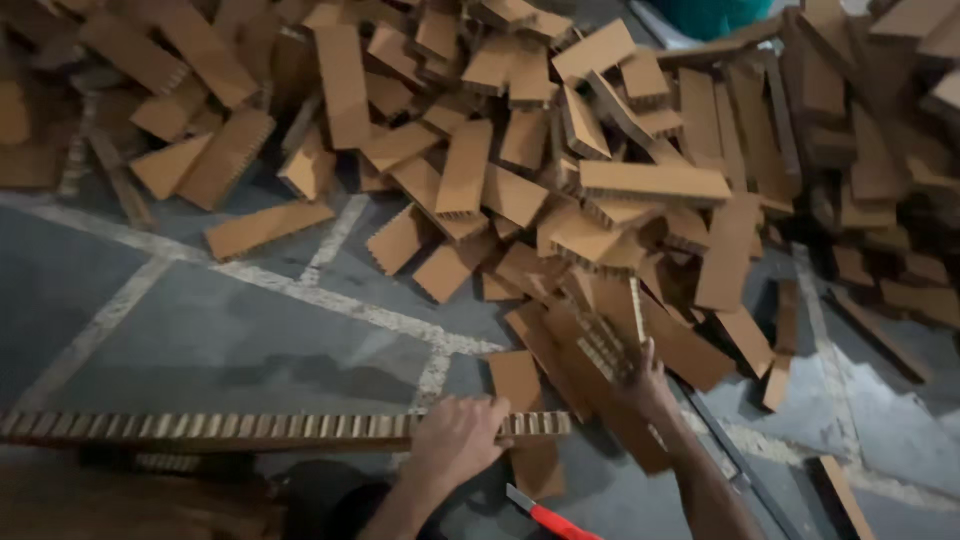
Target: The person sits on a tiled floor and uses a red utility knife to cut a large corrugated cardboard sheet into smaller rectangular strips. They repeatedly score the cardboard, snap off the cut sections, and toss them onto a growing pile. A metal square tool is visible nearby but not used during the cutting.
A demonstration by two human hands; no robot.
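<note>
Two hands work at the near edge of a heap of brown honeycomb cardboard offcuts. The left hand (pixel 455 440) has its grip closed over a long cardboard strip (pixel 250 428) that lies flat across the bottom of the view, its cell edge facing up, running from the left border to just right of that hand. The right hand (pixel 648 378) reaches into the foot of the pile (pixel 560 170); its fingers sit against a tilted cardboard piece (pixel 600 345), but whether that grip is clamped on it or only pressed to it cannot be told.

Pieces above the right hand lean loosely on one another, so pulling one from the base could likely bring neighbours sliding onto the wrist. The long strip, gripped near one end only, may sag or swing and catch nearby scraps.

A red-handled tool (pixel 548 516) lies on the floor just below and between the forearms, close enough to be knocked. Open room lies left of centre, on the grey concrete floor (pixel 200 330) with pale painted lines; to the right, scattered offcuts and a dark metal bar (pixel 735 455) crowd the way.
</note>
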